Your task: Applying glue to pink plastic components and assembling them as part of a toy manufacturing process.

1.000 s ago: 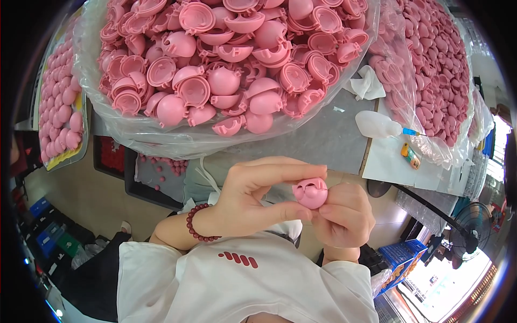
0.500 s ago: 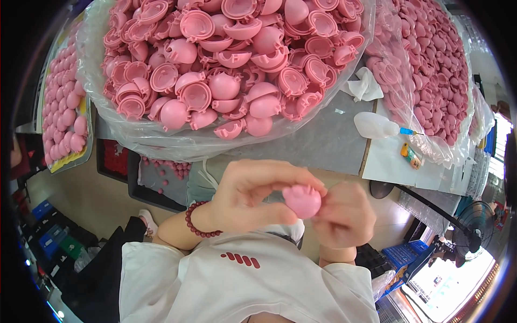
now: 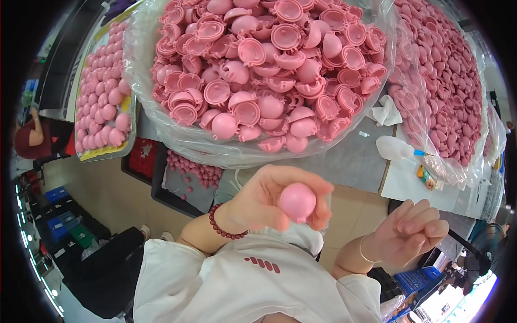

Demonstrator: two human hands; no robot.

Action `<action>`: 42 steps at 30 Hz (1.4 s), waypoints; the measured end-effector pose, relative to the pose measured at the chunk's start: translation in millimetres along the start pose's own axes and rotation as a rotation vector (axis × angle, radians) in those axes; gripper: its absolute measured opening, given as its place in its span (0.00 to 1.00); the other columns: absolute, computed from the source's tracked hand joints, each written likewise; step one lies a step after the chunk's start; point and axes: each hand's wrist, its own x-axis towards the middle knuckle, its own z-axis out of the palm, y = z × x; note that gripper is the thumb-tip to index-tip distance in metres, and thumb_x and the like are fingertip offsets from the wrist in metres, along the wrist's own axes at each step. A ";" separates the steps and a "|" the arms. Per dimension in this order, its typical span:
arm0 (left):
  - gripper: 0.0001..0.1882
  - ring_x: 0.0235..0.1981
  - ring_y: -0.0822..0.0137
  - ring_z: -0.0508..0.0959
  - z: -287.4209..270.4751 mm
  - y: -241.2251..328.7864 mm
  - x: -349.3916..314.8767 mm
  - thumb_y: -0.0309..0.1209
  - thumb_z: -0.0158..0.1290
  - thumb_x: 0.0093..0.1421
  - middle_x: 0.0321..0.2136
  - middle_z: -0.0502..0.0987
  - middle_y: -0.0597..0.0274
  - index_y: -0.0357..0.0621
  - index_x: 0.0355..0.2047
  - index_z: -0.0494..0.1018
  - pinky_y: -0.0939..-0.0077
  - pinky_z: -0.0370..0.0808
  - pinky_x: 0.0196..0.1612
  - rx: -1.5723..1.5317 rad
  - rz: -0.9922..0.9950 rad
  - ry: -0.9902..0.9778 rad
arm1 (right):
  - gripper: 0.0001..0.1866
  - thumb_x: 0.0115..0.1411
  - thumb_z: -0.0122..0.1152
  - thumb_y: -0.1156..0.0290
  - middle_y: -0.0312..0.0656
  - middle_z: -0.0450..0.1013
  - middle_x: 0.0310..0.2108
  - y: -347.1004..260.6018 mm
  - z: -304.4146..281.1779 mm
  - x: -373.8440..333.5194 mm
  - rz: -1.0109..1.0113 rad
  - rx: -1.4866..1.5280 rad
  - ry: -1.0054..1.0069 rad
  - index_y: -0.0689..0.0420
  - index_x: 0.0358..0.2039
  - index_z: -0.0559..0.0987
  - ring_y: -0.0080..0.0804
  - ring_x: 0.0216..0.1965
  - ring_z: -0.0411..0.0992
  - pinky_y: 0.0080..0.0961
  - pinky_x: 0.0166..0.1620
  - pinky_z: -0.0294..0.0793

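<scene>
My left hand [image 3: 264,199], with a dark red bead bracelet on its wrist, holds a pink plastic ball [image 3: 297,202] between thumb and fingers in front of my chest. A small tab sticks out of the ball's lower side. Off to the right, my right hand [image 3: 412,231] is raised apart from the ball, its fingers loosely curled and the thumb apart from them. I see nothing in it. Beyond the hands, loose pink half shells [image 3: 285,35] fill a clear plastic bag [image 3: 226,153] on the grey table [image 3: 344,161].
At the left, a yellow-lined tray [image 3: 107,153] carries closed pink balls. Below it stand dark bins [image 3: 161,188] with small pink and red pieces. A second bag of pink shells [image 3: 447,81] lies at the right, beside a white squeeze bottle [image 3: 394,148] and a small orange-and-green bottle [image 3: 425,177].
My right hand has come off the ball and moved away to the right. The ball stays in my left hand, turned so that its tab faces down. The view has shifted left.
</scene>
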 end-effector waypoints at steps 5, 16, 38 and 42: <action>0.25 0.27 0.63 0.74 -6.3 0.8 -8.6 0.38 0.66 0.35 0.25 0.73 0.59 0.40 0.31 0.70 0.69 0.73 0.28 0.128 0.047 0.056 | 0.11 0.53 0.53 0.69 0.40 0.61 0.22 20.3 -5.6 -1.9 -0.024 -0.136 0.058 0.60 0.30 0.63 0.23 0.22 0.55 0.16 0.22 0.53; 0.16 0.33 0.64 0.74 -16.4 90.8 -58.2 0.26 0.58 0.44 0.31 0.74 0.53 0.32 0.33 0.70 0.72 0.71 0.36 1.633 1.084 0.792 | 0.20 0.49 0.58 0.71 0.40 0.66 0.41 47.8 -17.8 15.8 0.307 -0.736 -0.040 0.64 0.43 0.68 0.23 0.34 0.65 0.14 0.31 0.60; 0.22 0.40 0.66 0.72 13.4 -34.7 15.4 0.32 0.52 0.53 0.40 0.71 0.54 0.32 0.46 0.63 0.75 0.69 0.42 0.670 -0.136 -0.085 | 0.19 0.41 0.63 0.60 0.44 0.69 0.36 5.9 -18.7 2.1 0.224 -0.563 -0.184 0.58 0.32 0.76 0.34 0.38 0.65 0.24 0.38 0.63; 0.20 0.28 0.74 0.72 7.1 -73.6 20.3 0.38 0.50 0.55 0.28 0.74 0.57 0.32 0.40 0.66 0.79 0.70 0.32 0.517 -0.319 -0.126 | 0.12 0.45 0.58 0.70 0.39 0.70 0.34 6.8 -119.6 18.6 0.022 -1.534 -0.166 0.59 0.32 0.74 0.30 0.37 0.66 0.25 0.36 0.63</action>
